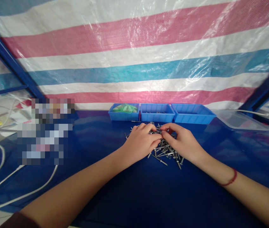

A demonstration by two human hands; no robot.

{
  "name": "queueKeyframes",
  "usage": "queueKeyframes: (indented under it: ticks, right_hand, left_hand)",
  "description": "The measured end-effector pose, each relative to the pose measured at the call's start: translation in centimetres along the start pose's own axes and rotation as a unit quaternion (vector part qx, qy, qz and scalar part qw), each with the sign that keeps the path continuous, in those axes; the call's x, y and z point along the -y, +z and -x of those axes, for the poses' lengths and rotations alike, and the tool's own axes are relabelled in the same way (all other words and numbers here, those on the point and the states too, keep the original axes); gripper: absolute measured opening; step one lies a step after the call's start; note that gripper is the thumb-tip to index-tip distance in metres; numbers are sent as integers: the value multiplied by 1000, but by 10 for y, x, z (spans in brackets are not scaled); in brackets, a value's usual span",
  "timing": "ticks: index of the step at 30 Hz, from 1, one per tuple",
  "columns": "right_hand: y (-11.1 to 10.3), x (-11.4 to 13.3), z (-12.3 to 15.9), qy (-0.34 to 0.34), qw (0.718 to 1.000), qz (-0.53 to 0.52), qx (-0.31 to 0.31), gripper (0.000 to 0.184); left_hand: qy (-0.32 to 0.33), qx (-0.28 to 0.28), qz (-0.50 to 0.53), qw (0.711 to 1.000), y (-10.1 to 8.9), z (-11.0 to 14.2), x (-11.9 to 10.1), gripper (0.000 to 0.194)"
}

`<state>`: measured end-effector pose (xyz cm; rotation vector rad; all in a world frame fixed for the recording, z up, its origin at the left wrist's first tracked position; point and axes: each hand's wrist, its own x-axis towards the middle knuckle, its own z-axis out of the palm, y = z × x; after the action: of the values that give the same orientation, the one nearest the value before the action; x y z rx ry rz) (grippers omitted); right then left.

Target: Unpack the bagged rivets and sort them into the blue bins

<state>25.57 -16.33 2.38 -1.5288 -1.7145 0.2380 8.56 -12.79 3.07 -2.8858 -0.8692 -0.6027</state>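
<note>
A loose heap of metal blind rivets (169, 150) lies on the blue table, some of them spread toward me. My left hand (142, 139) rests over the heap's left side, its fingers curled and the thumb pointing right. From the other side my right hand (182, 139) reaches in, thumb and forefinger drawn together close to the left fingertips. Both sets of fingertips meet above the rivets. Whatever they pinch is too small or hidden to make out. A red cord bracelet (231, 178) circles my right wrist.
Behind the heap stand three blue bins: the left bin (112, 116) holds a green packet (126, 108), the middle bin (156, 117) some rivets, the right bin (193, 118) nothing visible. A clear plastic lid (241, 120) lies right. White cables (2, 155) and blurred items occupy the left.
</note>
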Motion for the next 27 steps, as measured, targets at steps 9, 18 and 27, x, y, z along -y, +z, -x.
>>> queueKeyframes:
  ticks: [9, 18, 27]
  right_hand:
    - [2, -2, 1, -5, 1000, 6, 0, 20]
    - [5, -3, 2, -9, 1000, 22, 9, 20]
    - [-4, 10, 4, -63, 998, -16, 4, 31]
  left_hand:
    - [-87, 38, 56, 994, 2, -6, -9, 24]
    - [-148, 3, 96, 984, 16, -4, -14, 23]
    - [-154, -168, 153, 962, 3, -5, -11, 11]
